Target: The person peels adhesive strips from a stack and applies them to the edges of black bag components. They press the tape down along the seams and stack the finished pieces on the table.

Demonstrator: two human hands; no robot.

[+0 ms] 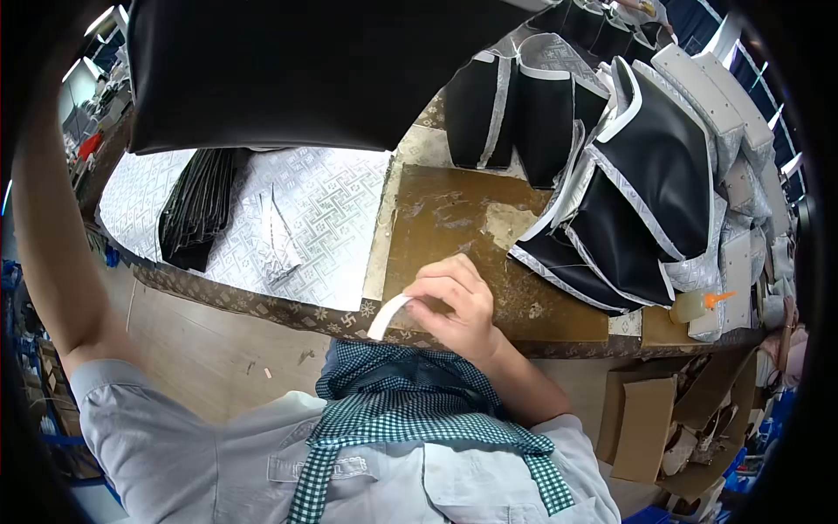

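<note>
My right hand (454,306) is closed over the table's near edge, thumb and fingers pinching a narrow white strip (389,316) that curves down to the left. My left forearm (52,236) reaches up along the left side of the view; the hand itself cannot be seen. A large black leather-like piece (279,79) fills the top, close to the camera, and hides part of the table. Below it lie a stack of thin black pieces (196,210) and a folded silvery scrap (277,240) on a white patterned sheet (336,227).
Several black pieces with white edging (650,166) are piled on the table's right. A glue bottle with an orange tip (694,306) stands by the front edge. A brown board (436,227) lies mid-table. Below right is an open cardboard box (642,428) with scraps.
</note>
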